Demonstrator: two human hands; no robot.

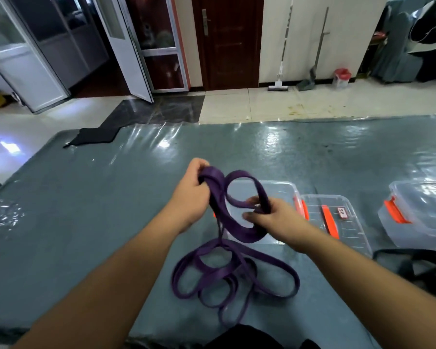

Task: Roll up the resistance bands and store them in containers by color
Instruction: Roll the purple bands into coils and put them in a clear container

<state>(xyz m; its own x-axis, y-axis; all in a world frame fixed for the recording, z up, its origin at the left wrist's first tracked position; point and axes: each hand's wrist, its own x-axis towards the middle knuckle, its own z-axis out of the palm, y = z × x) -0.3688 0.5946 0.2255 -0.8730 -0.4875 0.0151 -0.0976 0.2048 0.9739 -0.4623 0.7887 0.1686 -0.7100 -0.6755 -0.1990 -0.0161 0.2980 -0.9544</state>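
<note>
A purple resistance band (234, 270) hangs between my hands, its lower loops piled on the grey table (86, 210). My left hand (189, 195) grips the upper folds of the band. My right hand (275, 217) pinches a loop of the same band to the right. Behind the hands stands an open clear container (282, 190) with orange latches. Its clear lid (347, 222) lies to its right. A second clear container (418, 212) with an orange latch stands at the far right. Black bands (418, 265) lie at the right edge.
A black cloth (96, 137) lies at the table's far left corner. Beyond the table are a tiled floor, a dark door, a mop (280, 79), a dustpan (307, 81) and a small red-lined bin (341, 76). Something dark lies at the table's near edge (242, 338).
</note>
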